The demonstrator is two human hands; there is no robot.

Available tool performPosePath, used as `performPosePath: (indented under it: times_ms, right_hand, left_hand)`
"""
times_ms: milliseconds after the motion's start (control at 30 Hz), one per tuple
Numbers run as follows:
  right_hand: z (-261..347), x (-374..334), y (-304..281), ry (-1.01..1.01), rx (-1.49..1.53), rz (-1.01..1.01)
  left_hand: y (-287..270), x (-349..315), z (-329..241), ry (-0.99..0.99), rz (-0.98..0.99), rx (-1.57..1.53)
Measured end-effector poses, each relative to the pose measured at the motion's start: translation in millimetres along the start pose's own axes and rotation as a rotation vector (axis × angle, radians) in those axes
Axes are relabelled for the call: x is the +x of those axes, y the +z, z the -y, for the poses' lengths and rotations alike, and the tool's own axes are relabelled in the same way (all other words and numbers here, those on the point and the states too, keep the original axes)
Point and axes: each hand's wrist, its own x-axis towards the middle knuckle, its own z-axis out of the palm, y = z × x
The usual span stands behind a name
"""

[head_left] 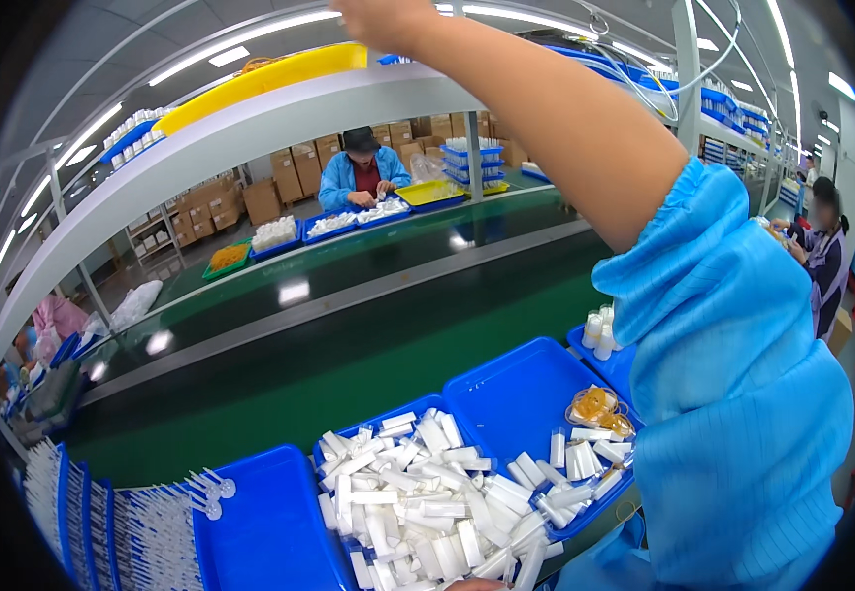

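Observation:
My right arm, in a blue sleeve, stretches up across the view. At its end my right hand [384, 22] is by the shelf's yellow tray [280, 85], cut by the top edge; its fingers are not clear. Only a sliver of my left hand [477, 584] shows at the bottom edge, beside a heap of small white tube-like pieces [427, 502] in a blue tray [420, 406]. Right of it, another blue tray [506, 379] holds more white pieces [575, 458] and a bundle of tan rubber bands [597, 409].
A grey shelf beam [250, 116] spans above a green conveyor belt [349, 330]. At lower left are a blue tray [260, 522] and racks of thin clear-white stems [157, 532]. Across the belt a person [361, 175] handles white pieces over trays. Another person [822, 246] stands at right.

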Motion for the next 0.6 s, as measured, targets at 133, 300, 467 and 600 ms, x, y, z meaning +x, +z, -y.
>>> performPosePath:
  times_ms: [133,300,467,600]
  right_hand:
    - [-76.0,-11.2,-14.6,0.024,-0.226,-0.191]
    - [-130.0,-35.5,-61.3,0.084,-0.454,-0.030]
    - [-179.7,-64.9,-95.2,0.202,-0.630,0.246]
    - [-147.5,-75.5,-91.8,0.363,-0.518,0.320]
  left_hand:
    - [0.7,3.5,-11.0,0.100,0.139,0.036]
    - [-5.2,0.9,-6.3,0.164,0.064,0.011]
    - [-5.7,10.2,-13.6,0.115,0.126,0.038]
    - [-6.9,9.5,-14.7,0.139,0.131,0.039]
